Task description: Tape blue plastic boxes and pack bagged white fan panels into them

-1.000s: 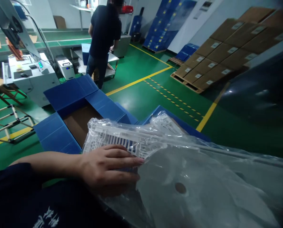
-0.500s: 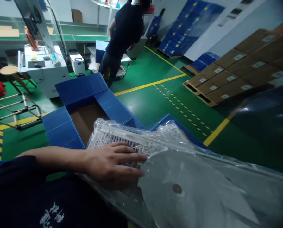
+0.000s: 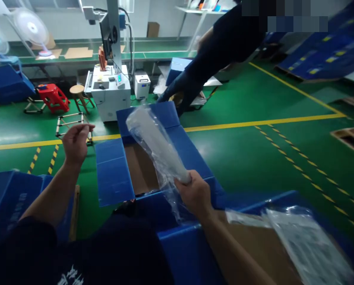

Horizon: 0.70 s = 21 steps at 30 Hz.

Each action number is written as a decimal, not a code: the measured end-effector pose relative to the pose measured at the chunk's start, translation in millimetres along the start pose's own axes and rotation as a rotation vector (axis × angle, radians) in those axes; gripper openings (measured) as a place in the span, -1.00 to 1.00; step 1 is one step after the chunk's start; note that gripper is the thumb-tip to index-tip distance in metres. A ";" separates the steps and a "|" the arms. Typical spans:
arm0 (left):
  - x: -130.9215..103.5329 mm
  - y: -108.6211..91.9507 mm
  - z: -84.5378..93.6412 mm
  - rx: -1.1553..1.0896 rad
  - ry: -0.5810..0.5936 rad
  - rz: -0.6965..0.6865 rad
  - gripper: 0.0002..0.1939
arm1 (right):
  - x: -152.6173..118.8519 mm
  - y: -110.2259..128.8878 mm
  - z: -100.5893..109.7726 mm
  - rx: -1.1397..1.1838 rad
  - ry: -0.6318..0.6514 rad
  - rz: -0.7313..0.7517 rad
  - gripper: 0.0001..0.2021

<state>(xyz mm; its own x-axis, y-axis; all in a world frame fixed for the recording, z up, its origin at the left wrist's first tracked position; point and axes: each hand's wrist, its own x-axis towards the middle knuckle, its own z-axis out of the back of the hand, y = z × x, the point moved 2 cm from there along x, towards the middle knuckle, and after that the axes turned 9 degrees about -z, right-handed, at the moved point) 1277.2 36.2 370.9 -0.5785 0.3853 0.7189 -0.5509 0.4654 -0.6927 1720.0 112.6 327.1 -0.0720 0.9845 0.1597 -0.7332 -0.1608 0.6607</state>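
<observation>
My right hand grips the lower end of a clear plastic bag with a long pale part in it. The bag slants up and away over an open blue box, whose brown inside shows below. What kind of part it is, I cannot tell. Off to the left, my left hand is raised beside the box with thumb and fingers drawn together in a pinch. Anything between those fingertips is too small to make out. Near my right forearm, another bagged pale part lies in a second blue box on brown cardboard.
Another blue box stands at the left. Beyond are a pipe frame, a wooden stool, a red stool and a white machine cabinet. A person in dark clothes stands behind the box; pallets are at the right.
The view has swung left. A wide bagged part with a grey disc lay under one hand before; now a bag is held up over the box, and my left hand is apart from it.
</observation>
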 end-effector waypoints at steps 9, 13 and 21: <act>-122.7 149.6 108.9 0.543 0.407 0.513 -0.47 | 111.4 -83.0 -180.2 0.688 0.296 -0.673 -0.40; -169.2 176.6 123.6 0.558 0.579 0.654 -0.41 | 117.7 -113.0 -215.9 0.701 0.395 -0.806 -0.46; -197.6 197.0 94.5 0.479 0.800 0.682 -0.45 | 132.1 -145.9 -223.4 0.625 0.518 -0.843 -0.60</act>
<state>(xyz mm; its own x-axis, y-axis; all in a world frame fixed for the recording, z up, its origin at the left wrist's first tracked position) 1226.1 -23.5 87.0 -0.3911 0.9148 -0.1007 -0.5414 -0.3172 -0.7786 1666.3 281.6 88.0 -0.0942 0.6831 -0.7242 -0.2310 0.6926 0.6833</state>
